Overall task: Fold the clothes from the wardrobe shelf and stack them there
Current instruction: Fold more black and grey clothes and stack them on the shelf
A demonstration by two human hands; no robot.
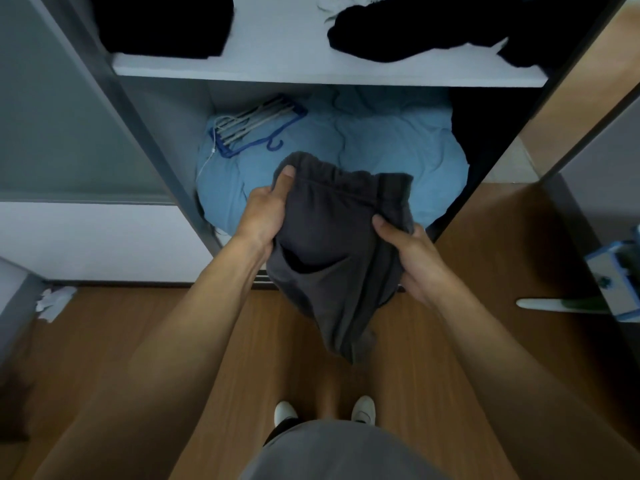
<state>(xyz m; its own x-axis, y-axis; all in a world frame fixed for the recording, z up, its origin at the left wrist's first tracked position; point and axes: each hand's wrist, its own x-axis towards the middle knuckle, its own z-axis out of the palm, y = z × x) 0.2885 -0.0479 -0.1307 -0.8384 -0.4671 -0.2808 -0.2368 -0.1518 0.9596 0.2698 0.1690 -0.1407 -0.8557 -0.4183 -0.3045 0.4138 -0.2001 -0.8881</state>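
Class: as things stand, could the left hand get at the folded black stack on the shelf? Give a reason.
Probably, once freed: nothing stands between the left hand and the folded black stack on the open shelf, but the hand now grips the grey garment.

The dark grey shorts point(332, 244) hang unfolded in front of the wardrobe, below the shelf, with the gathered elastic waistband uppermost and the fabric bunched and tapering downward. The left hand point(266, 216) grips the waistband's left end with the thumb on top, and the right hand point(412, 258) pinches the right side. On the white wardrobe shelf point(284, 64) a folded black garment point(166, 26) lies at the left end. A loose heap of black clothes point(433, 29) sprawls at the right.
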